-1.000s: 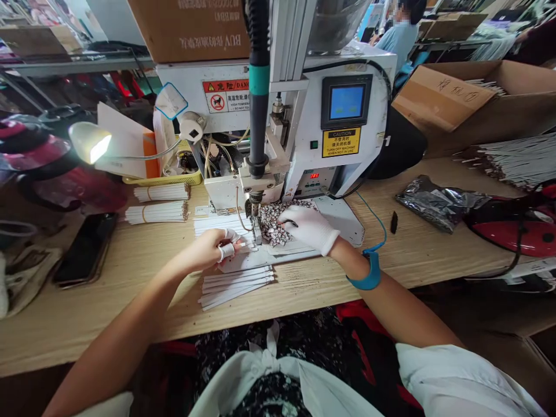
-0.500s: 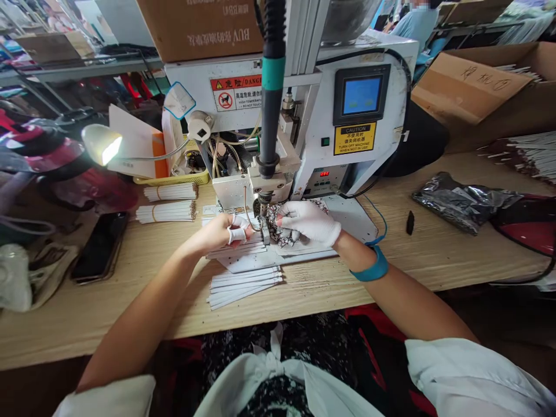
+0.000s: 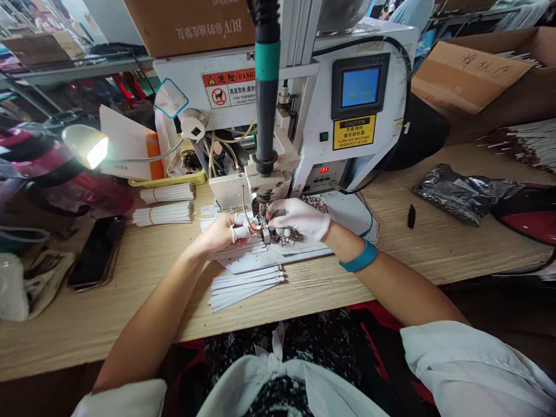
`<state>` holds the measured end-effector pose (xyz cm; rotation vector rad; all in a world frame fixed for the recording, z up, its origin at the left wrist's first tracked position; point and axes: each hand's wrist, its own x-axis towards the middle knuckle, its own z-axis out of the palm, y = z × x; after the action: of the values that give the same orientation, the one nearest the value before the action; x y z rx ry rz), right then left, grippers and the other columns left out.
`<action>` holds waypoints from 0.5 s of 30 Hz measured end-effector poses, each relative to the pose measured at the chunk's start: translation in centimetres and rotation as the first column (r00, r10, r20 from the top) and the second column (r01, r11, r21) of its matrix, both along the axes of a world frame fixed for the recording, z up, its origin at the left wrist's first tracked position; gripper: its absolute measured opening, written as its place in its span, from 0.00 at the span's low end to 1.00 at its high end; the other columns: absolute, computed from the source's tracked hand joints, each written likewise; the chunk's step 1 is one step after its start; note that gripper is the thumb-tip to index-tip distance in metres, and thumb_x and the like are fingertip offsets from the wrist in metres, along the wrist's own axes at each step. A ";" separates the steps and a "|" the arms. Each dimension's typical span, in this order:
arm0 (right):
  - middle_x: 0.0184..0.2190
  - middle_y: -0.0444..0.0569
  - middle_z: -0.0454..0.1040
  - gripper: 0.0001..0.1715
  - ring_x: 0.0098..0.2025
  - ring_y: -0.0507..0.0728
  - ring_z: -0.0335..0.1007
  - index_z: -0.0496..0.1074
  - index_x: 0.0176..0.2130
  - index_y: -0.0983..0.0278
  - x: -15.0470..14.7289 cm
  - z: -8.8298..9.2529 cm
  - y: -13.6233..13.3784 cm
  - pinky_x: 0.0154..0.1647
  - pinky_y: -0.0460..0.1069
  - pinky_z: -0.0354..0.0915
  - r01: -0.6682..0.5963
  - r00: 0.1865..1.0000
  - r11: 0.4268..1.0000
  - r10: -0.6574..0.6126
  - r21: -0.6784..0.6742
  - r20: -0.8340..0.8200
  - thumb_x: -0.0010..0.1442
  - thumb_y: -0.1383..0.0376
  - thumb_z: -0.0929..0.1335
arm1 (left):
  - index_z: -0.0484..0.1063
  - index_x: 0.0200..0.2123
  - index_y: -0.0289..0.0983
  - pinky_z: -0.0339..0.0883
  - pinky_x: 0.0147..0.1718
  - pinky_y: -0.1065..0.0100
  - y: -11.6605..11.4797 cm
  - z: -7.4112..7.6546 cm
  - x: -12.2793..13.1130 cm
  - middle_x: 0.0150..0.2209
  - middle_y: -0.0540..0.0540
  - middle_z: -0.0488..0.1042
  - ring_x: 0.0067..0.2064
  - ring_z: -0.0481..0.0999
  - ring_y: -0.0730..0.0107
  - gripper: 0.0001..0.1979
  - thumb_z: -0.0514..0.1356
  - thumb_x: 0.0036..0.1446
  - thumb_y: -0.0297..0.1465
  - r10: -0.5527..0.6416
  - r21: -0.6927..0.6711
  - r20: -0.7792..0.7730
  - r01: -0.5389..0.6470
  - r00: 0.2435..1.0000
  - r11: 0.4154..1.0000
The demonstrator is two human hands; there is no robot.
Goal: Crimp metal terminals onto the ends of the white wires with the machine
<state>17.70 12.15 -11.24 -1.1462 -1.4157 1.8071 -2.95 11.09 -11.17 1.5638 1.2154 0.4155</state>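
Observation:
A bench-top soldering machine (image 3: 264,153) stands before me, its tip end pointing down between my hands. My left hand (image 3: 223,233), with white wraps on its fingers, is closed at the left of the tip. What its fingers pinch is hidden. Under it lie thin white strips (image 3: 237,250). Close on the right of the tip is my right hand (image 3: 302,218), in a white glove with some fingertips bare. Its thumb and finger are pressed together on something too small to name. Below its palm lies a pile of small dark and white pieces (image 3: 285,236).
Nearer me, a fan of white strips (image 3: 243,285) lies on the wooden table. Banded bundles (image 3: 164,213), a phone (image 3: 98,250) and a lit lamp (image 3: 87,146) are at left. At right are a black plastic bag (image 3: 464,194) and an open carton (image 3: 473,72).
My right hand has moved left, closer to the tip. My left hand stays nearly in place. The whole view has shifted slightly, and the red display reading differs.

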 end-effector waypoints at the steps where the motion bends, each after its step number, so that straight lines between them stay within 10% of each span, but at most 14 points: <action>1: 0.19 0.39 0.66 0.08 0.16 0.45 0.59 0.67 0.29 0.68 -0.1 0.1 -0.1 0.11 0.40 0.56 0.004 1.000 1.000 -0.004 0.004 0.007 0.46 0.74 0.70 | 0.66 0.19 0.34 0.50 0.20 0.73 0.0 0.0 0.0 0.16 0.53 0.62 0.20 0.58 0.78 0.13 0.59 0.43 0.39 0.001 0.000 0.000 -0.001 1.000 1.000; 15: 0.18 0.38 0.64 0.08 0.15 0.43 0.55 0.64 0.29 0.66 -0.9 0.1 -0.9 0.10 0.39 0.51 0.073 0.997 0.997 -0.074 0.028 0.027 0.47 0.73 0.69 | 0.66 0.18 0.35 0.49 0.20 0.74 -0.2 0.8 0.8 0.14 0.55 0.62 0.19 0.56 0.79 0.12 0.58 0.41 0.38 -0.013 0.016 -0.013 0.014 1.000 1.000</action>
<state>16.82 11.28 -11.15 -1.1987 -1.3919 1.7220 -2.19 10.91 -10.39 1.5902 1.2137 0.4077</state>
